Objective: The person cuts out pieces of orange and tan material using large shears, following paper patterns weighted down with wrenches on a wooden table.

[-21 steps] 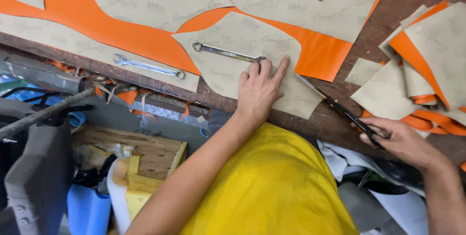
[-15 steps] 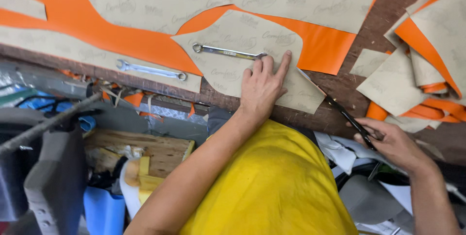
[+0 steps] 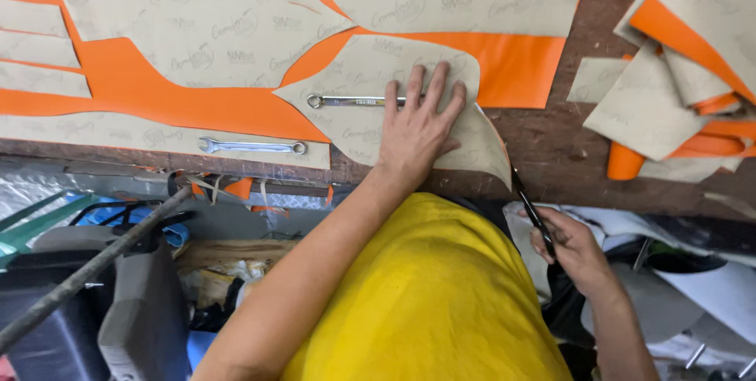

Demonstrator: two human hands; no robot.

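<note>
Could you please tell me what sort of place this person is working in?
Probably a cutting bench in an upholstery or leather-goods workshop: orange sheet lies under tan patterns weighted by wrenches, the left hand presses one pattern flat, and the right hand holds scissors.

Bright, even overhead light, soft shadows, no glare; sharp mid-frame, slight blur + stretch at edges (wide lens).

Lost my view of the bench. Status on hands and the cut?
Left hand flat on the tan pattern piece, fingertips over a wrench. Right hand holding scissors at the piece's lower edge. Nothing blocking the blades.
</note>
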